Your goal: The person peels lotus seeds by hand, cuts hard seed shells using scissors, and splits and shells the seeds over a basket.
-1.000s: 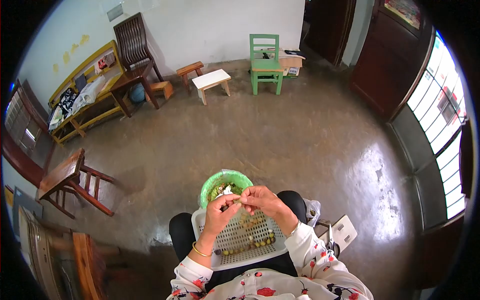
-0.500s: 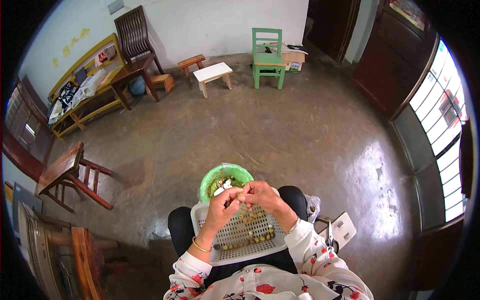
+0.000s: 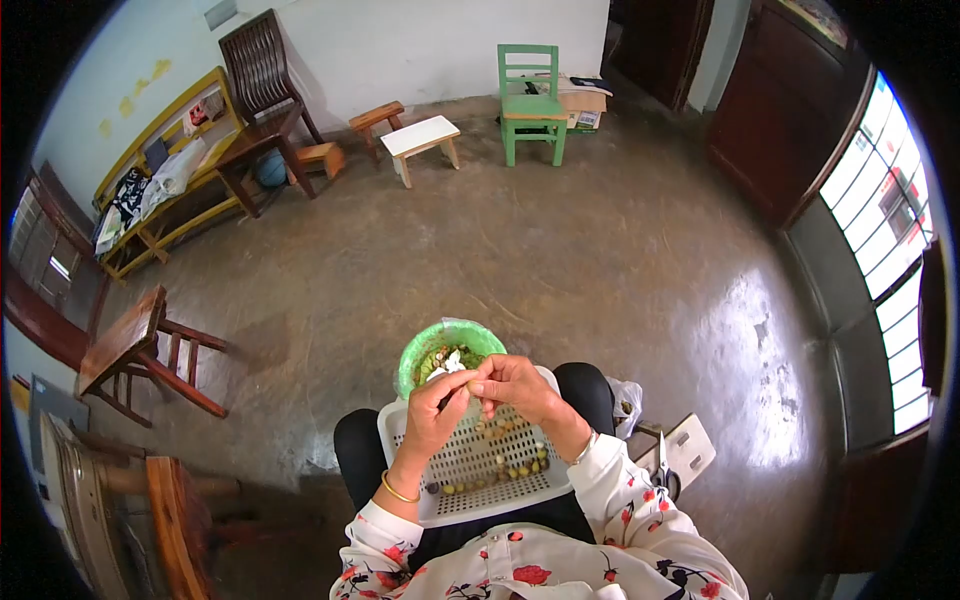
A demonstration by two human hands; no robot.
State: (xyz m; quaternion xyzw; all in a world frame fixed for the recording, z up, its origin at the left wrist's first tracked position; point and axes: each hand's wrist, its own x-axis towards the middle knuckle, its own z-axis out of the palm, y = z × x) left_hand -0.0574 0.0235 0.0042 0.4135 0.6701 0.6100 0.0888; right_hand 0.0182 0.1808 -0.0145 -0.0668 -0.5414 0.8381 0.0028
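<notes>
My left hand [image 3: 437,412] and my right hand [image 3: 518,390] meet fingertip to fingertip above a white perforated basket [image 3: 480,513] on my lap. Both are pinched around something small that the fingers mostly hide. Several small round yellowish and brown pieces [image 3: 512,470] lie in the basket, in a row near its front and in a patch further back. Just beyond the basket stands a green basin [image 3: 409,367] holding green and pale scraps [image 3: 436,362] and something white.
Right of my knee are a plastic bag [image 3: 627,402], scissors [image 3: 666,475] and a pale board [image 3: 690,445]. A wooden stool [image 3: 135,345] stands at left. Further off are a green chair [image 3: 531,107], a white-topped stool [image 3: 420,136] and a yellow bench [image 3: 180,225].
The view has tilted slightly, so the far furniture sits higher in the frame. My hands stay together with small finger movements, the fingertips now slightly further left.
</notes>
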